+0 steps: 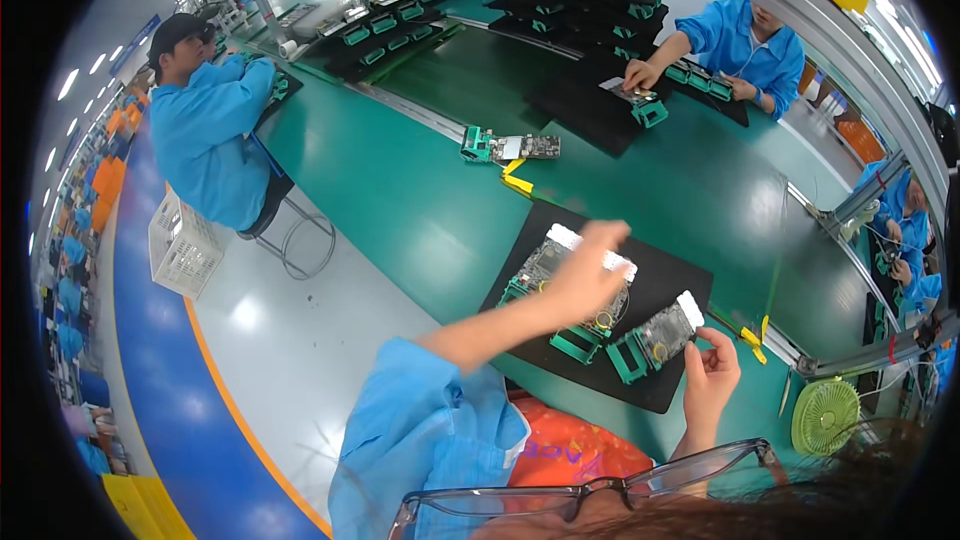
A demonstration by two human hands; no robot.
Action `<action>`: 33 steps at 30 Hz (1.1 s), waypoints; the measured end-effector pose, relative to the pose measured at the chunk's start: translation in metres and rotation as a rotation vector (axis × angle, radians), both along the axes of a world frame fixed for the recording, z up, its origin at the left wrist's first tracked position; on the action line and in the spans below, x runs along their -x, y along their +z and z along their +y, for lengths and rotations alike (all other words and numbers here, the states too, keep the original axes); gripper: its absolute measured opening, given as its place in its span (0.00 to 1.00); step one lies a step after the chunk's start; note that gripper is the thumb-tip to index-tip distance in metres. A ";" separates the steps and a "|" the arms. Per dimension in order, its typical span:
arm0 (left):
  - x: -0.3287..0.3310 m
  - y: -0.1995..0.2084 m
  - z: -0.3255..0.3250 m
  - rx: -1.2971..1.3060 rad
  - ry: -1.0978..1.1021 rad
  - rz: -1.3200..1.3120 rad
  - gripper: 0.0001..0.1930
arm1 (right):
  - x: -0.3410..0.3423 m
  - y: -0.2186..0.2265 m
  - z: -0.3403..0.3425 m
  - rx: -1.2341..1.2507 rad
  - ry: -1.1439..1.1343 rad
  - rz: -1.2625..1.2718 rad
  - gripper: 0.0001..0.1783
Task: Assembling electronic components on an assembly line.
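Observation:
On a black mat (530, 230) lie three circuit boards with green plastic end pieces and white strips at their far ends. My left hand (588, 280) is over the left board (535, 265) and the middle board (605, 318), hiding parts of both. Motion smears its fingers, so whether it holds anything cannot be made out. At the right, the third circuit board (662, 332) lies tilted near the mat's edge. The thumb and bent fingers of my right hand (710, 380) pinch its right edge.
Beyond the mat, another circuit board (525, 147) lies on the green table (370, 180) by a yellow clip (515, 178). A green fan (826, 416) stands at right. Co-workers in blue handle boards across the table; stacked black trays (570, 10) stand at the back.

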State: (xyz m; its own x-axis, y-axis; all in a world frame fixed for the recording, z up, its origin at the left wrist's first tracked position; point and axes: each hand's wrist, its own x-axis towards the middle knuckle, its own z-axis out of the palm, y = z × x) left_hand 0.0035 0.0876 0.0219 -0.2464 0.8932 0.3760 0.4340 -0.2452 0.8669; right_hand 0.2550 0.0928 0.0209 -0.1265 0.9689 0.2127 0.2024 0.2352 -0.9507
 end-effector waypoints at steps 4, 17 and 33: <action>0.117 -0.031 0.036 -0.131 0.622 0.281 0.34 | -0.002 -0.002 -0.001 -0.016 0.022 -0.040 0.11; 0.259 -0.075 0.079 0.478 0.954 -0.053 0.35 | 0.011 -0.007 -0.007 0.074 0.121 -0.136 0.13; 0.301 -0.079 0.066 0.082 0.495 -0.903 0.15 | 0.016 -0.009 -0.012 0.083 0.145 -0.225 0.12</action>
